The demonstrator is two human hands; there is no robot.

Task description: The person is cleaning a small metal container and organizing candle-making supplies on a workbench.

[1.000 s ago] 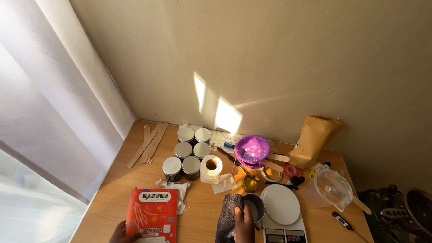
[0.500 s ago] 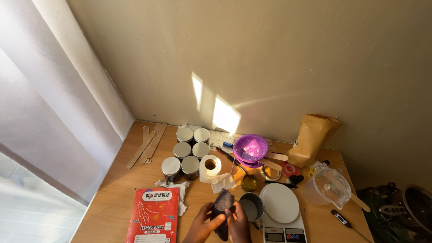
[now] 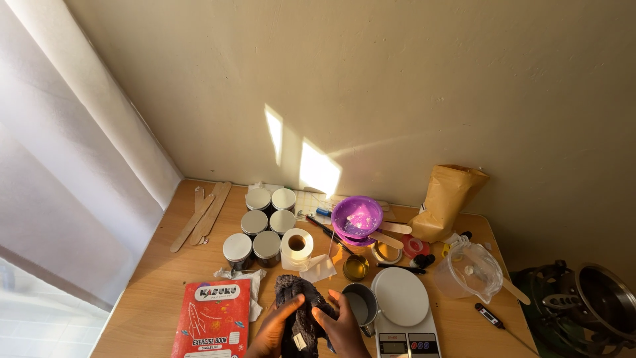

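Both hands, left hand [image 3: 275, 328] and right hand [image 3: 339, 323], are closed around a dark fuzzy cloth [image 3: 298, 311] at the near table edge, apparently folding or bunching it beside the small metal cup [image 3: 360, 306]. Six lidded jars [image 3: 260, 224] stand behind, one paper roll [image 3: 297, 246], one red exercise book [image 3: 213, 319].

A red exercise book [image 3: 213, 318] lies just left of the grip. A small metal cup [image 3: 360, 306] and a white kitchen scale [image 3: 405, 310] sit just right of it. Farther back are a paper roll [image 3: 297, 247], six jars with silver lids [image 3: 260, 225], a purple bowl [image 3: 357, 217] and a brown paper bag [image 3: 444, 199].
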